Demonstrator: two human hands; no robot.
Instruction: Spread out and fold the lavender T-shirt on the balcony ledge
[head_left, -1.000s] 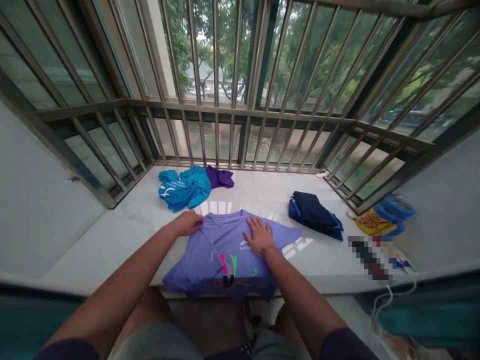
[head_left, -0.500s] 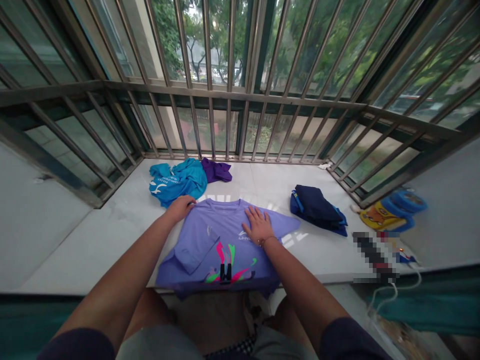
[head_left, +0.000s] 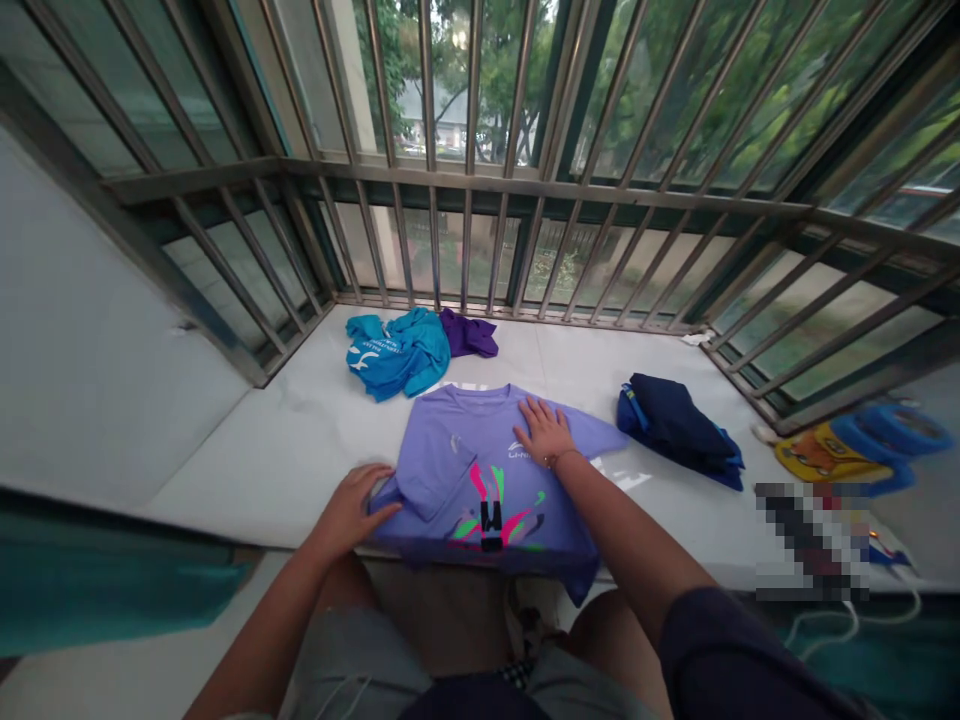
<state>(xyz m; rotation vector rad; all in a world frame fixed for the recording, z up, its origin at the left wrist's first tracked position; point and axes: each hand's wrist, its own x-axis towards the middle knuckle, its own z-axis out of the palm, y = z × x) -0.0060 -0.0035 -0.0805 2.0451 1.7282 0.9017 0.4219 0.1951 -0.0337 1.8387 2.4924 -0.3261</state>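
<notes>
Left hand (head_left: 351,512) rests curled on the lilac T-shirt (head_left: 450,420), near-left edge; grip unclear. Right hand (head_left: 546,432) lies flat, open, farther back.

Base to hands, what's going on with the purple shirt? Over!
Right hand flat on shirt. Left hand on its near-left edge. One sleeve folded in. Teal shirt lies apart.
</notes>
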